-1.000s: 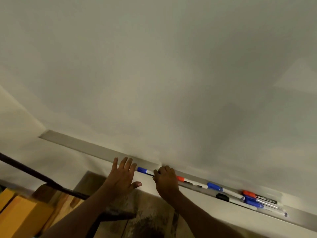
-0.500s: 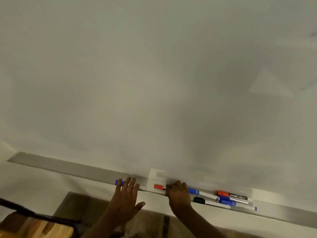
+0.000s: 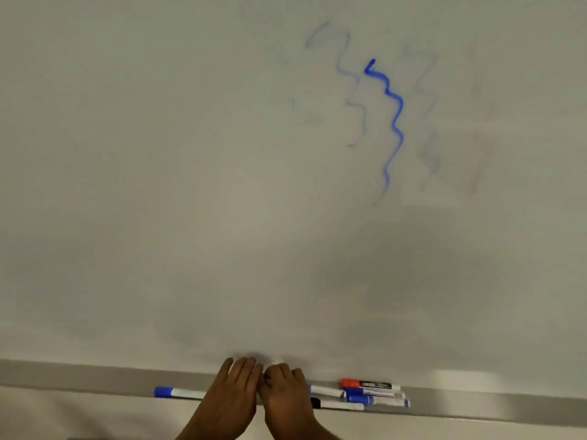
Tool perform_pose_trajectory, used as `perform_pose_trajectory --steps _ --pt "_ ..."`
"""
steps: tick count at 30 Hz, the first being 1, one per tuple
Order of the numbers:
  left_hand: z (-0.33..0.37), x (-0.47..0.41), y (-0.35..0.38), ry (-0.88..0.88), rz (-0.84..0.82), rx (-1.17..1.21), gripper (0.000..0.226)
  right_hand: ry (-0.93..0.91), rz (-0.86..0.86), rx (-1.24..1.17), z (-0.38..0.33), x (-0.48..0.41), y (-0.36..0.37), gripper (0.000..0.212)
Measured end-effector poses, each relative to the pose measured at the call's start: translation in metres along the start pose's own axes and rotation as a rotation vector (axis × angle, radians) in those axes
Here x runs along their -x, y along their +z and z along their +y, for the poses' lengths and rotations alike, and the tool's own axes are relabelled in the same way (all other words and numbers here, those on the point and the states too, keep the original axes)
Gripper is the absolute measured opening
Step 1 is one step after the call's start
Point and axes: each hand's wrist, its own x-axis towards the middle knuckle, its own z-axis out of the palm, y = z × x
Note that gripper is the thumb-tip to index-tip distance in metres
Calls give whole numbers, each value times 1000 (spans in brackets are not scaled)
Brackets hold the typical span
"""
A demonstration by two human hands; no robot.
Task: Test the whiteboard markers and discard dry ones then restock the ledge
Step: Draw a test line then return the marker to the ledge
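Grey metal formed the ledge under the whiteboard, and both hands met on it side by side, touching. The left hand lay with its fingers extended and close together across the ledge, holding nothing that showed. The right hand had its fingers curled down onto the ledge; whether it gripped a marker underneath could not be told. 1 blue-capped marker lay along the ledge just left of the left hand. Just right of the right hand lay a cluster: a red-capped marker at the back edge, 2 blue markers beside it, and a black-capped marker at the front edge. A bold blue squiggle marked the whiteboard well above.
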Motion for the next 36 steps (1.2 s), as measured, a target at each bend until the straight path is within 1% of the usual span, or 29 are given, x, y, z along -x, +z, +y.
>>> perform_pose_trajectory --steps 2,4,6,8,10,12,14,17,19,21,22,24,26,28,31,32,33,34,35,36 --pt "12 -13 -12 49 134 0 37 4 135 -32 12 3 -13 26" --pt "24 -25 -27 85 227 -2 36 26 317 -34 25 3 -28 18" --pt "35 -38 -43 107 278 -22 37 26 456 -34 39 4 -41 11" --pt "42 -51 -58 133 311 -36 38 51 543 -47 52 2 -53 19" --pt "46 -66 -74 178 362 -41 41 137 626 -105 63 -1 -72 17" --pt "48 -82 -90 228 420 -38 44 195 689 -156 70 -5 -97 21" --pt "49 -98 -105 259 481 -33 44 180 768 -117 75 -10 -125 22" --pt "50 -119 -126 294 559 -38 45 58 897 -2 81 -15 -166 17" --pt "54 -126 -140 338 606 -68 43 0 932 72 87 -15 -185 19" --pt "60 -129 -158 374 651 -132 42 -48 940 134 95 -16 -184 15" --pt "63 -129 -166 385 659 -153 42 -45 932 139 98 -15 -184 14" --pt "66 -130 -178 391 661 -168 42 4 916 129 105 -15 -181 26" --pt "67 -130 -184 378 661 -164 43 22 884 125 108 -14 -182 27" --pt "70 -130 -192 356 683 -150 41 24 848 90 107 -13 -185 24" --pt "72 -129 -204 346 732 -163 38 90 845 -86 101 -12 -203 14" --pt "72 -129 -211 357 750 -165 39 100 855 -103 99 -10 -213 11" --pt "72 -130 -219 363 772 -165 40 100 858 -77 96 -8 -222 16" --pt "72 -131 -229 358 798 -164 38 88 851 -69 96 -5 -230 28" --pt "72 -131 -239 343 828 -158 37 93 858 -129 96 -2 -238 42" --pt "72 -131 -250 328 855 -145 35 140 881 -288 94 3 -251 57"
